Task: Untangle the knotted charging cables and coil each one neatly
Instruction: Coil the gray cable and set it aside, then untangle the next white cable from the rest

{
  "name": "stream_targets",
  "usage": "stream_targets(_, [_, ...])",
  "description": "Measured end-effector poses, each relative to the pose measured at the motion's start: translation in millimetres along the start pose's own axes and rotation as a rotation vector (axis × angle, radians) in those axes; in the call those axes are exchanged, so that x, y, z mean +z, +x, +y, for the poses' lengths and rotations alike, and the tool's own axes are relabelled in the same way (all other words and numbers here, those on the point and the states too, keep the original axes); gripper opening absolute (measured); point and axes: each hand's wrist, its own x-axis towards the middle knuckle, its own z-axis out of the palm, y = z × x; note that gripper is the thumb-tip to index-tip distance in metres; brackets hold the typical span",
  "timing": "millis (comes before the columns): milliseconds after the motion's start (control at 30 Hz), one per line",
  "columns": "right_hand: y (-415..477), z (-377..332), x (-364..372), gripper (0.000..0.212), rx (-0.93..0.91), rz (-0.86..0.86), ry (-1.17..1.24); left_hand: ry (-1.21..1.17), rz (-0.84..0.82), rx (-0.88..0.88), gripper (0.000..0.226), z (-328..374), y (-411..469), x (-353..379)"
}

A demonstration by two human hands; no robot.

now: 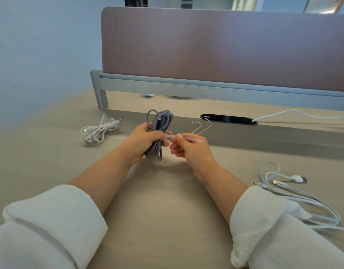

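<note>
The pale desk (167, 200) fills most of the view, its left edge running against a blue wall and its near and right edges cut off by the frame. Along the far side stands a mauve partition panel (225, 49) on a grey metal rail (206, 87); what lies under the rail is too dark and small to make out. Two rolled white sleeves (50, 226) come in from the near corners, and the right one covers part of the pale blue cables (303, 199), which lie loose on the desk at the near right and run out of frame. At mid-desk the left hand (142, 141) grips the grey braided cable (160, 121), fingers curled round the waist of the looped bundle, which is held upright with its lower end at the desk or just above it (contact cannot be told). Just to its right, the right hand (192, 148) pinches a white strip (192, 139) between thumb and forefinger, the other fingers curled beneath; the strip's left end reaches the left thumb, and whether it is a tie or a cable end is unclear. A white cable (98, 130) lies bundled at the far left, well apart from the hands. Beyond the right hand, a thin white wire (201, 127) leads toward a black slot (228, 119), from which a white cord (295, 113) exits right. Bare desk lies between the forearms.
</note>
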Motion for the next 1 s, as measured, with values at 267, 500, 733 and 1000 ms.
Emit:
stream_targets(267, [1,4,-1,0.04,0.007,0.008,-0.137,0.055,0.026,-0.063,0.017,4,-2,7])
stream_targets(500, [5,12,3,0.042,-0.05,0.005,-0.379,0.192,0.036,-0.197,0.009,5,-2,-10])
stream_targets(733, [13,-16,13,0.039,0.202,-0.201,-0.332,0.198,-0.035,-0.26,0.049,24,-2,-33])
stream_targets(1000, [55,-10,91,0.024,0.264,-0.131,-0.337,0.534,0.353,-0.023,0.04,5,13,-89])
